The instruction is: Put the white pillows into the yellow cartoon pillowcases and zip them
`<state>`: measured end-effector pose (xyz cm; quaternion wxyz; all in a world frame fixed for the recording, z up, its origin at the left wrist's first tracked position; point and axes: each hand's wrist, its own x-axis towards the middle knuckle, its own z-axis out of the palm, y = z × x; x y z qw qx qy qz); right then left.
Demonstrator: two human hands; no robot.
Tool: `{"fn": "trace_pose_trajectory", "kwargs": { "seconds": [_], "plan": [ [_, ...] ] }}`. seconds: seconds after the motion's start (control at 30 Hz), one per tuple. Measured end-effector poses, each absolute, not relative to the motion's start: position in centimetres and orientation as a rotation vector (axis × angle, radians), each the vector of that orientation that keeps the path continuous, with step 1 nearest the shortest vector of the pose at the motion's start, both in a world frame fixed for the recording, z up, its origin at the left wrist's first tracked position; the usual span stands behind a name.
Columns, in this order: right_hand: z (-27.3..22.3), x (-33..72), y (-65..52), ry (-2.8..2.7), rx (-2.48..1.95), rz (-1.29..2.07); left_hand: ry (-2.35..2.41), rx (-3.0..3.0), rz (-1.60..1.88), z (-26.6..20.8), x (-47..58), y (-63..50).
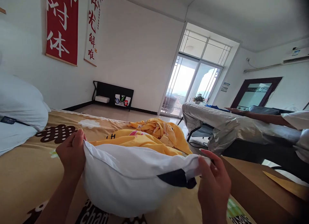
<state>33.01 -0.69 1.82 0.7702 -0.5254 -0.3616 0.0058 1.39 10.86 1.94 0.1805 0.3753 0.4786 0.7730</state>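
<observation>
Both hands grip a white pillow (125, 183) by its upper corners: the left hand (71, 154) is closed in a fist on one, while the right hand (214, 179) pinches the other between thumb and fingers. The pillow sags between them, low over the bed, near the middle of the view; whether its underside touches the tan printed sheet (24, 175) is hard to tell. A dark patch (177, 178) shows on the pillow close to the right hand. Just beyond its upper edge lies a rumpled yellow cloth (137, 141), bunched into a heap at its far end. To the left, more white pillows (19, 101) rest on the bed, and on the right a cardboard box (256, 179) stands beside it. Past the box is a desk wrapped in clear plastic (214, 116) — another person's arm (263, 117) reaches over it from the right, near some blue material (216, 107). A potted plant (198, 98) shows by the glass doors (188, 82), and a low black rack (103, 90) stands against the far wall, left of them — a white box (102, 99) and a printed bag (122, 100) are at it.
</observation>
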Motion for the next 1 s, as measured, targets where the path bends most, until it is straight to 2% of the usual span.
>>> {"fn": "trace_pose_trajectory", "kwargs": {
  "seconds": [0.1,0.2,0.4,0.6,0.8,1.0],
  "plan": [
    [1.9,29.5,-4.4,-1.080,-1.201,-0.252,1.373,1.089,2.204,1.6,0.4,11.3],
    [2.2,29.1,-5.7,-1.403,-1.226,-0.359,1.414,1.028,2.223,1.1,-1.1,12.2],
    [2.7,30.7,-4.3,-1.758,-1.258,-0.061,1.415,0.827,2.290,0.2,-2.9,13.9],
    [1.5,32.6,-1.7,-1.447,-1.366,0.176,1.408,0.857,2.321,-0.1,-2.9,14.3],
    [1.4,35.1,1.2,-1.112,-1.340,-0.035,1.358,0.864,2.259,0.5,-2.2,13.8],
    [1.4,30.1,-5.2,-1.447,-1.391,-0.473,1.292,0.758,2.217,0.9,-0.9,13.4]
  ]
}}
